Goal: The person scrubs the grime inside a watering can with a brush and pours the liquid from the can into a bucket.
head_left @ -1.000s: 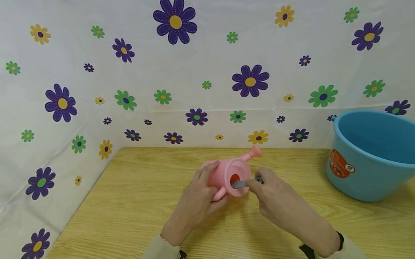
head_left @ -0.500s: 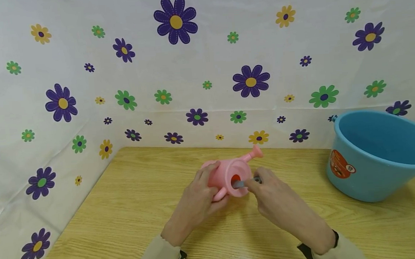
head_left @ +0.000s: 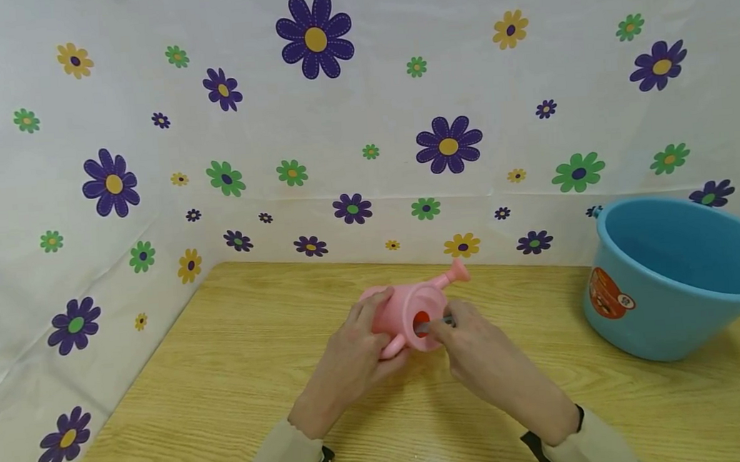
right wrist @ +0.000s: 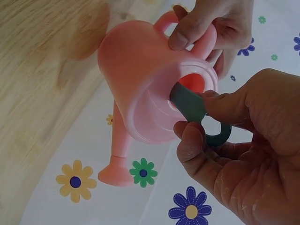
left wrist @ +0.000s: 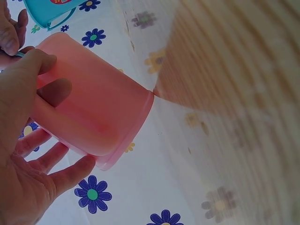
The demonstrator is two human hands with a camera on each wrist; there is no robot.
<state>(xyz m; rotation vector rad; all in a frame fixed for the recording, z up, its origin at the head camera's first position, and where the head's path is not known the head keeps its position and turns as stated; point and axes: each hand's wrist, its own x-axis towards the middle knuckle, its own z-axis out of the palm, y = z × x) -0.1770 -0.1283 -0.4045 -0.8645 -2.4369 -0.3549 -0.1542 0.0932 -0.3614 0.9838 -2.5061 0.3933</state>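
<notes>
A pink watering can [head_left: 397,316] is tipped on its side, with its open mouth turned toward my right hand. My left hand [head_left: 346,354] grips it at the handle, and in the left wrist view fingers spread along its wall [left wrist: 98,93]. My right hand [head_left: 488,348] pinches a grey-green tool with a ring-shaped end [right wrist: 190,104] between thumb and fingers. The tool's far end goes into the can's mouth and is hidden inside. An orange-red patch [right wrist: 193,82] shows in the opening behind the tool. The can's spout [right wrist: 120,150] points away from me.
A blue bucket [head_left: 645,290] with a red label stands at the right of the wooden table [head_left: 226,384]. A white sheet with printed flowers [head_left: 374,102] hangs behind and along the left side.
My right hand has moved slightly left toward the can, and the tool sits deeper in its mouth. My left hand and the can have stayed in place.
</notes>
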